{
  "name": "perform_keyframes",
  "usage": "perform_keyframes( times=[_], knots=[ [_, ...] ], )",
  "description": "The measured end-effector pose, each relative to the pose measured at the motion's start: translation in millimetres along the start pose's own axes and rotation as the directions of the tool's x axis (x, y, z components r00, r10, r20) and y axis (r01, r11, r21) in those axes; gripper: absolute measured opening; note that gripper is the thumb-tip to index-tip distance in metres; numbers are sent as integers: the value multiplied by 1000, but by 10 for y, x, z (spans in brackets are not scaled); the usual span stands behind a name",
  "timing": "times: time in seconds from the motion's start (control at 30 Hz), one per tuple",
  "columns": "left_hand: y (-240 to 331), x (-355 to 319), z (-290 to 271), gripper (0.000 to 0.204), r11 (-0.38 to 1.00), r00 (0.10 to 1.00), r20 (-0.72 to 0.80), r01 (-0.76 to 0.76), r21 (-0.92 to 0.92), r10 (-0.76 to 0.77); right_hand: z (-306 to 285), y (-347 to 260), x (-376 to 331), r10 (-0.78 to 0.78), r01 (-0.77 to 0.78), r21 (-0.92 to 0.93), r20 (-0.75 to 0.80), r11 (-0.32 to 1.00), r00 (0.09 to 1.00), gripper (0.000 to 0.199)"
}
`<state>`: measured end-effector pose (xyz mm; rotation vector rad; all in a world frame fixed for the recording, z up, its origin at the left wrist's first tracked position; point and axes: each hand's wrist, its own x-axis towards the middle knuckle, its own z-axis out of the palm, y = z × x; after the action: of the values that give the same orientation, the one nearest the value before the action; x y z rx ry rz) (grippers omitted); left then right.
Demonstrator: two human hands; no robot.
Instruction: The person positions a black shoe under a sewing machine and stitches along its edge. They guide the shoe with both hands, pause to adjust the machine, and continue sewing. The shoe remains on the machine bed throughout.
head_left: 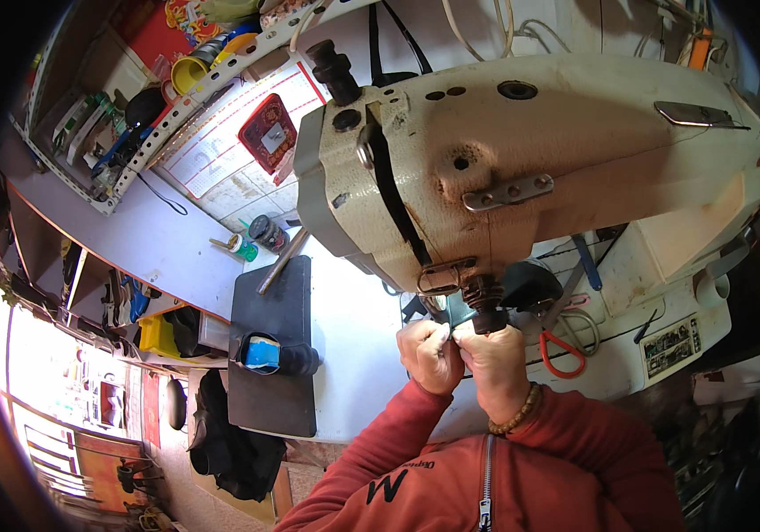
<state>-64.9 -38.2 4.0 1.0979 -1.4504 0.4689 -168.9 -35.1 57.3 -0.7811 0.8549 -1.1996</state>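
A large beige sewing machine [415,160] fills the upper right, its head over the white table. Just below the presser and tension parts, my left hand [430,356] and my right hand [495,359] are close together, nearly touching. The fingers of both are closed in a pinch. Whatever they hold is too small or too hidden to name. A dark greenish piece [459,309] lies just beyond my fingertips, partly covered by the machine. Near my right hand are scissors with red handles [563,356], and a black rounded object [529,285] sits behind them.
Left of my hands, a black shoe with a blue inside [262,353] rests on a dark board [247,399]. A wooden-looking stick [281,262] and a dark jar [267,232] are farther back. A metal-framed shelf [145,160] stands at the far left. A blue-handled tool [587,262] lies under the machine arm.
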Motion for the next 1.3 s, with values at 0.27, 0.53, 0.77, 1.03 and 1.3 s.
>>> perform_keyframes(
  times=[0.27,0.53,0.77,1.03,1.3],
  knots=[
    [30,88,-184,37,999,994,111,16,-30,-13,-245,-114,56,-449,549,-507,316,665,836,6],
    [57,134,-214,36,998,990,132,51,-29,-46,-633,-429,644,-586,869,-439,775,-229,237,30],
    [68,111,-224,36,988,979,148,149,-31,-142,-521,-634,771,-454,942,-169,891,-290,20,15],
    [59,125,-212,34,989,981,136,146,-36,-140,-466,-786,897,-214,895,143,944,-421,-252,7],
    [44,190,-294,35,998,979,198,46,38,-53,-451,-712,871,-273,922,128,932,-365,-237,10]
  ],
)
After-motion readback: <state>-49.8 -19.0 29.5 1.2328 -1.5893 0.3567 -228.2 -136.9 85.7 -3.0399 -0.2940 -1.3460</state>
